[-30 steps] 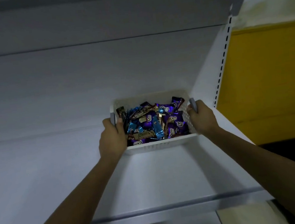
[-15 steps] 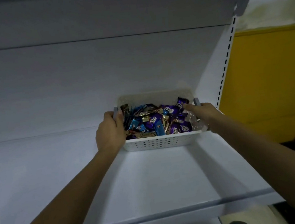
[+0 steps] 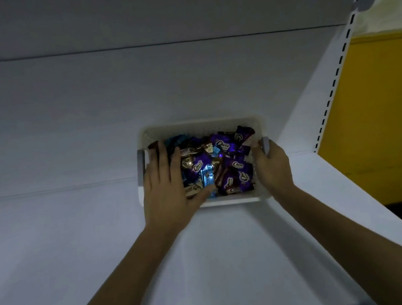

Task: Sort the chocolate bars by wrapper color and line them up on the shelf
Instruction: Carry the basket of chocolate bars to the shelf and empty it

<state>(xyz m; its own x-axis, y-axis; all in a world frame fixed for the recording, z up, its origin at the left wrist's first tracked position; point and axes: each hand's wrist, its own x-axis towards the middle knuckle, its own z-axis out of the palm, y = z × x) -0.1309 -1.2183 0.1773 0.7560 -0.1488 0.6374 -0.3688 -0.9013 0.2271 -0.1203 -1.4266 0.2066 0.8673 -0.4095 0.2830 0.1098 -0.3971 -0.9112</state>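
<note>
Your left hand (image 3: 167, 194) is flat and spread, fingers straight, palm down on the chocolate bars (image 3: 224, 167) in the frame-left part of the basket (image 3: 201, 124). The thumb points toward frame centre and lies on a blue wrapper (image 3: 208, 176). It isn't pinching anything.

Your right hand (image 3: 272, 166) is curled round the right-side handle (image 3: 265, 144), which is grey, with the thumb at the inner side of the basket wall.

The left-side handle (image 3: 141, 167) is also grey and is free, just beside your left hand's outer edge.

The basket is white perforated plastic. It sits on the white shelf (image 3: 79, 243) at frame centre, its far wall close to the back panel (image 3: 112, 99); I can't tell if they touch.

All the bars are inside the basket in a mixed heap, unsorted:
- purple wrappers (image 3: 238, 173) mostly in the frame-right half
- blue ones in the middle and at the far-left corner
- brown-gold wrappers (image 3: 188, 161) toward frame-left, partly under your left hand

A slotted upright (image 3: 333, 85) runs diagonally at upper right, with a yellow panel (image 3: 380, 117) beyond it.
</note>
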